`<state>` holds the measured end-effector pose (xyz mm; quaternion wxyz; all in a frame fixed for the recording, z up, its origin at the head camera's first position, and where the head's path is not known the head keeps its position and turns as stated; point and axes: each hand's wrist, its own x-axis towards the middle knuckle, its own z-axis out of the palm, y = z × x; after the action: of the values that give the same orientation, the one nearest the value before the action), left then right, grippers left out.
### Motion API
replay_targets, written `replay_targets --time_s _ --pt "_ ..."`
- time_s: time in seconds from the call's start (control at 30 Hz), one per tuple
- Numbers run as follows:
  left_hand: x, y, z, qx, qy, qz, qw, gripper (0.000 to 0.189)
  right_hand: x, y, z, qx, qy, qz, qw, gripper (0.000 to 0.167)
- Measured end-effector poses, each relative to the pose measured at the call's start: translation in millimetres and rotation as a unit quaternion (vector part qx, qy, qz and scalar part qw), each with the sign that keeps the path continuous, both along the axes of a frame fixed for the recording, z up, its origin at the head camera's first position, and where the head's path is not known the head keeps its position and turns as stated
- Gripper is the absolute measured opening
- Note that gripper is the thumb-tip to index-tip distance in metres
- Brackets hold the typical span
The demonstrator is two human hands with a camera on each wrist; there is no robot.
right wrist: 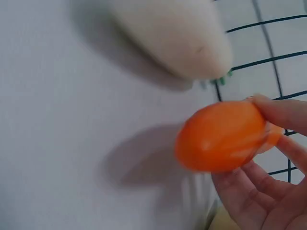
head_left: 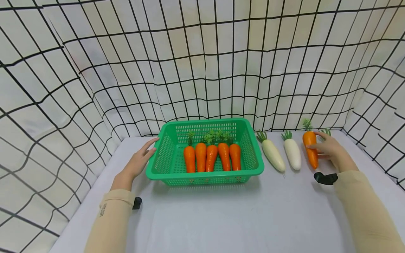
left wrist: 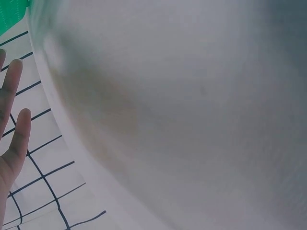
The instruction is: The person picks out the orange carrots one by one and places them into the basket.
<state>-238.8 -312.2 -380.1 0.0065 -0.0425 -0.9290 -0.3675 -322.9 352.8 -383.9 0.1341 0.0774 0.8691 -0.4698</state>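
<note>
My right hand [head_left: 330, 146] grips an orange carrot [head_left: 310, 149] with a green leafy top, at the right end of the row. Close up in the right wrist view, thumb and fingers pinch the carrot [right wrist: 218, 139], and its shadow falls on the cloth. Two white radishes [head_left: 292, 153] lie to its left; green leaves [head_left: 326, 132] poke out behind the hand. My left hand [head_left: 137, 163] has its fingers extended at the left rim of a green plastic basket [head_left: 205, 174]. Several carrots [head_left: 212, 156] stand side by side in that basket, leaves toward the back.
A white cloth [head_left: 202, 218] covers the table. Behind and along both sides rises a white backdrop with black grid netting [head_left: 202, 70], close behind the basket and radishes. Another radish [head_left: 273, 155] lies just right of the basket.
</note>
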Motion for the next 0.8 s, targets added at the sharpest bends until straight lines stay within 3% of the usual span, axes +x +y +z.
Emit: replay_targets --time_s 0.13,0.33,0.57,0.73,0.8 --pt "0.0 0.7 0.7 -0.001 -0.001 -0.001 1.0000 0.062 12.1 -5 6.8 -0.076 0.027 -0.017 0.9966 0.094" --pt "-0.5 -0.2 0.5 -0.003 0.001 -0.001 1.0000 0.062 16.6 -22 21.7 -0.168 0.064 -0.013 0.9836 0.093" --pt "-0.2 -1.9 -2.0 0.000 0.000 -0.001 1.0000 0.062 19.9 -51 46.4 -0.272 0.052 -0.028 0.9604 0.098" --pt "-0.8 -1.0 -2.3 0.002 0.004 -0.002 1.0000 0.062 22.5 -74 64.9 -0.311 0.042 -0.021 0.9492 0.096" --pt "-1.4 -0.2 -2.4 0.002 0.005 -0.002 1.0000 0.062 22.4 -84 72.4 -0.307 0.048 -0.003 0.9506 0.094"
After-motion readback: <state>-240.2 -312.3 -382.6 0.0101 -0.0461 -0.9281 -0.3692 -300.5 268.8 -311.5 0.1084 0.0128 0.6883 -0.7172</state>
